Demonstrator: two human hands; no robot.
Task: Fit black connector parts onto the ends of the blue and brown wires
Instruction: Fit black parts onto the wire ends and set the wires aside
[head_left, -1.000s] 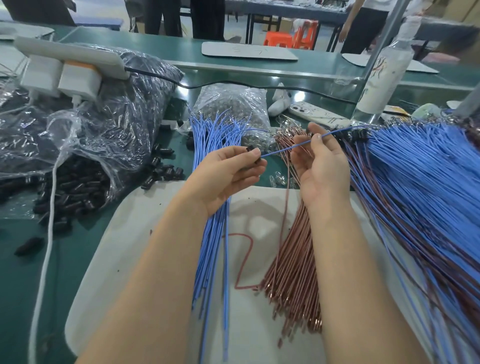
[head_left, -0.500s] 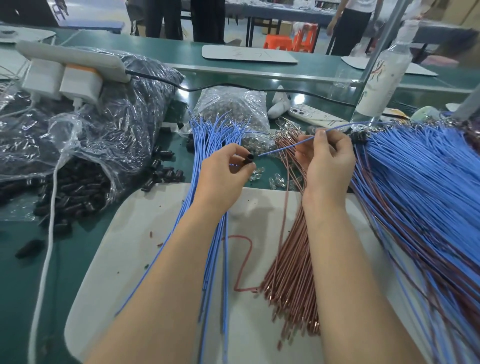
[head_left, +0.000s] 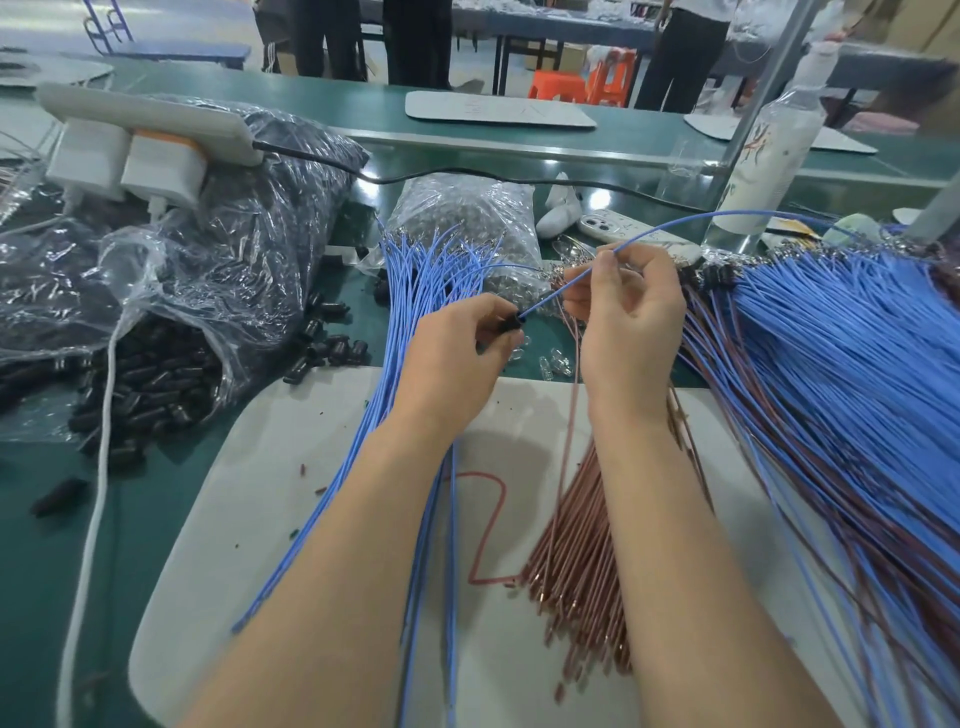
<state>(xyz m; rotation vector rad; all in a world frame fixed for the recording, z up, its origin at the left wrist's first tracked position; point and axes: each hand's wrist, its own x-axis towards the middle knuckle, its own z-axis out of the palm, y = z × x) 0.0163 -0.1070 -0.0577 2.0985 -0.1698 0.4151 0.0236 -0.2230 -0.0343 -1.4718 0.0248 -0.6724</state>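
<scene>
Connector (head_left: 511, 322) in left hand (head_left: 457, 358) at wire (head_left: 550, 299) tip

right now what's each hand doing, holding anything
left hand: closed, pinching a black connector part
right hand: closed, pinching one blue wire that runs to the connector

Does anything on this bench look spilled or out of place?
Yes. Black connector parts spill from the open plastic bag across the green table, a few strays lying apart. One red wire lies kinked alone on the white mat.

Blue wire (head_left: 675, 224), black connector (head_left: 511, 323)
</scene>
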